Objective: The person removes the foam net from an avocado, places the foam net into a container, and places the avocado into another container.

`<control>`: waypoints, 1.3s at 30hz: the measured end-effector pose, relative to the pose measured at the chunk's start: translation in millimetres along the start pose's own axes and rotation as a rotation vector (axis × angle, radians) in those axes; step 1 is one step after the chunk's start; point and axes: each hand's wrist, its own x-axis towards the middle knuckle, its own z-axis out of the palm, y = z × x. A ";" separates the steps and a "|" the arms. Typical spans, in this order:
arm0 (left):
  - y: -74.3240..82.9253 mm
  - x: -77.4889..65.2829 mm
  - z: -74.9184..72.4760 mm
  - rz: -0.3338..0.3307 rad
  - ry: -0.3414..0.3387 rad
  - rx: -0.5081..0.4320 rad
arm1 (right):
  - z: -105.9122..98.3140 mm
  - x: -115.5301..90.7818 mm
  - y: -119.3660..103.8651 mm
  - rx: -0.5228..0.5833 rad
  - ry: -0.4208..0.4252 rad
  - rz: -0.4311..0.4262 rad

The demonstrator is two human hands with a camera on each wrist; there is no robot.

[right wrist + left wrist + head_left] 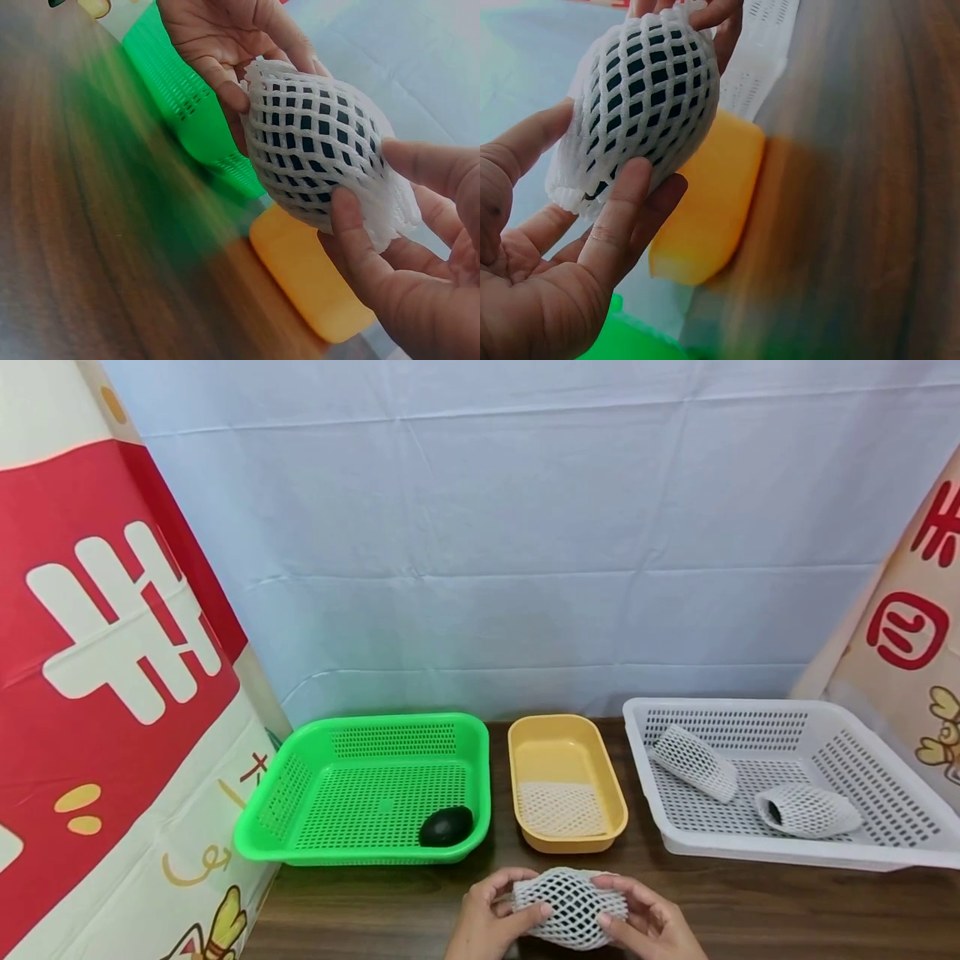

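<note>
Between left hand (489, 917) and right hand (651, 920) | white foam net (572, 907) bulging round dark object (658, 56) | each half-closed, pinching one end

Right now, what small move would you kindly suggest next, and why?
Perhaps lower the foam-netted fruit into the gray basket: the left hand and right hand hold it, its net wraps round it, and a similar netted item lies there.

A pale bluish cloth (525, 527) with fold creases hangs behind the dark wood-grain tabletop (787, 910). On the left, a red and cream printed sheet (97, 735) shows bold white strokes (82, 668); on the right, a beige printed sheet (885, 693) carries a red emblem (907, 631) and a yellow cartoon figure (948, 735)
</note>
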 end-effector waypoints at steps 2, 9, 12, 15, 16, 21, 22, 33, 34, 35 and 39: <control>-3.9 -0.6 -1.9 -0.011 0.010 0.021 | 1.7 0.4 3.9 0.006 0.016 0.033; -13.7 -0.9 -5.5 -0.055 0.039 0.050 | 3.2 3.2 15.4 0.051 0.019 0.130; -16.3 -1.3 -5.8 -0.076 0.058 0.058 | 1.9 4.1 21.2 0.065 0.008 0.181; -18.8 -2.4 -6.0 -0.089 0.073 0.066 | 1.1 6.0 27.3 0.077 0.009 0.220; -19.4 -2.5 -6.3 -0.096 0.076 0.065 | 1.0 6.6 29.3 0.077 0.009 0.224; -23.9 -2.1 -8.4 -0.125 0.086 0.068 | 0.7 8.9 37.7 0.105 -0.013 0.227; -25.0 -1.8 -8.9 -0.131 0.086 0.066 | 0.1 9.2 40.1 0.118 -0.022 0.227; -37.9 -3.3 -14.6 -0.086 0.065 0.064 | 1.9 10.1 62.8 0.098 0.054 0.275; -38.4 -3.1 -15.0 -0.078 0.068 0.087 | 3.6 9.6 63.3 0.097 0.083 0.282; -38.8 -3.0 -15.2 -0.071 0.074 0.115 | 5.4 9.0 63.4 0.096 0.113 0.290; -38.4 -4.1 -17.2 -0.060 0.108 0.172 | 10.8 7.5 61.5 0.085 0.193 0.305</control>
